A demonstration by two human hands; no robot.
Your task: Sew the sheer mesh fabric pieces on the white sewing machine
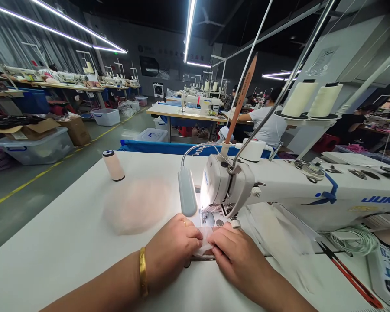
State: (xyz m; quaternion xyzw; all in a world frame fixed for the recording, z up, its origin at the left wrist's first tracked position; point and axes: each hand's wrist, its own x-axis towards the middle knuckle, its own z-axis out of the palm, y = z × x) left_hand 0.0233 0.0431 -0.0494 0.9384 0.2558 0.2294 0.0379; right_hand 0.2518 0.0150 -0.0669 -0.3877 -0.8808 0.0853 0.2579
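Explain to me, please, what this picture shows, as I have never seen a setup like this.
A camera worn on a person's head took it, looking forward and down, so the bare hands in front are the wearer's own. The left hand, below a gold bracelet, and the right hand hold a small piece of pale fabric at the front of a sewing machine. On the white table, to the left, are a pinkish thread spool and some sheer material; to the right lie a coiled cable and a red-and-black tool.
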